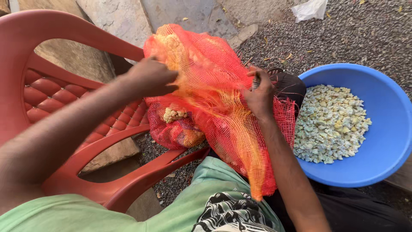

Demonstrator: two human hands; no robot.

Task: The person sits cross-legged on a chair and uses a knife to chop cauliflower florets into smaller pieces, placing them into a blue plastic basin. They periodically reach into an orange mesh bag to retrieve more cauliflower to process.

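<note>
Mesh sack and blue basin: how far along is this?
Done: the blue basin already holds a heap of pale chunks. In hand: the left hand and right hand grip the red mesh sack. Left: yellowish lumps still show inside the sack.
</note>
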